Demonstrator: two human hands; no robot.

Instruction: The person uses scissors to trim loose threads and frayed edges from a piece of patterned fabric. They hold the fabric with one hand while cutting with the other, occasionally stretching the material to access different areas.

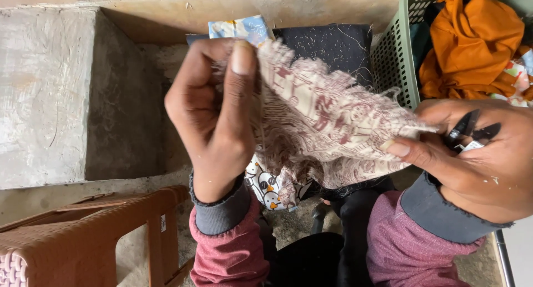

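A: What is biggest in view?

B: The grey concrete step (pixel 44 92) on the left, then the green basket (pixel 395 54) at the upper right, its mesh wall just beside the work. Orange cloth (pixel 472 43) is heaped inside it.

A: And low on the left?

B: A brown plastic stool (pixel 83 237) lying tipped on the floor, well apart from the hands.

A: Where is the piece being worked on?

B: The patterned cloth (pixel 327 126), cream with a maroon print, is stretched in the air between both hands, over the lap. Its edges are frayed, and loose threads stick out along the top edge and near the basket.

A: How does each hand hold it?

B: The left hand (pixel 214 115) is closed tight, thumb pressed over the bunched upper corner. The right hand (pixel 472 154) pinches the other end between thumb and fingers, and the same hand also keeps small black snips (pixel 472 129) tucked against the palm; I cannot tell if the blades are apart.

A: How far along does it look?

B: I judge it midway: the piece is held taut, yet plenty of stray threads remain on the edge and the blades sit away from them.

A: Anything in the way?

B: A dark cushion (pixel 333 45) and a blue printed scrap (pixel 241 29) lie behind the cloth, a cartoon-print scrap (pixel 264 187) below it. None blocks the hands; only the basket wall crowds the right side.
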